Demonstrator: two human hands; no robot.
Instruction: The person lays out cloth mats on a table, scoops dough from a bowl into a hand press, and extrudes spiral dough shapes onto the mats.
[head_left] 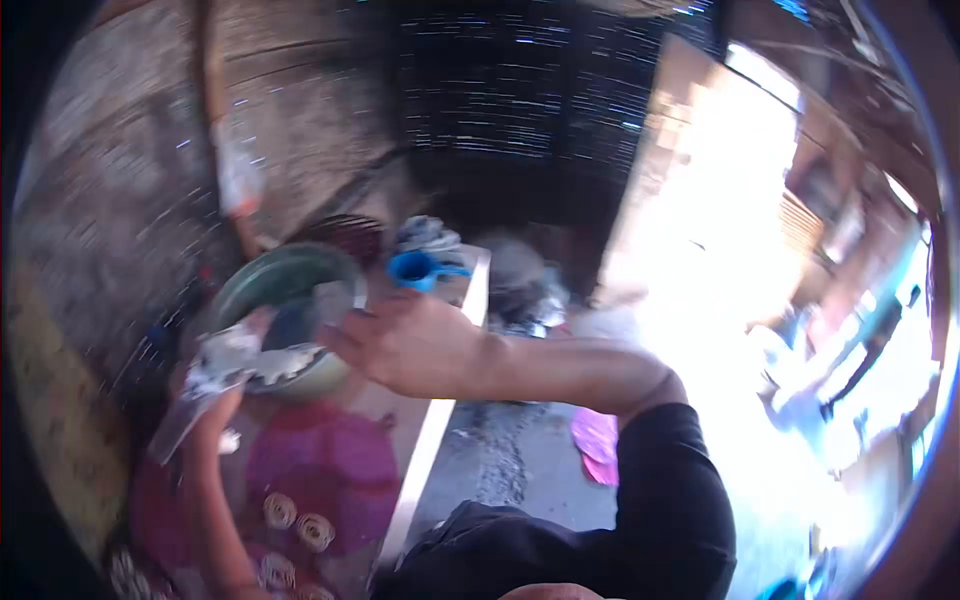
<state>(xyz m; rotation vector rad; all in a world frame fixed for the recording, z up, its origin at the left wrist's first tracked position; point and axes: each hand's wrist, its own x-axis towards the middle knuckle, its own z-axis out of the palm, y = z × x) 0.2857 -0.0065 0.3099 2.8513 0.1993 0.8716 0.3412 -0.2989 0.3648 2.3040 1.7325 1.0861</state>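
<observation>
My left hand (222, 403) is wrapped around a clear plastic bag (180, 428), with white dough-like stuff (230, 352) bulging at its top. Over the right rim of a green basin (240, 283), my right hand (405, 340) is closed on a flat greyish piece (332, 303), too blurred to name. More white dough (285, 364) shows at the basin's near edge. Below lie purple round mats (325, 450); pale coiled rings (315, 532) rest on the nearer part.
Behind the basin stand a blue dipper (412, 270) and a dark basket (350, 235). The table's pale edge (430, 440) runs along its right side. A pink thing (597, 440) lies on the grey floor (540, 450). Bright light floods the doorway at the right.
</observation>
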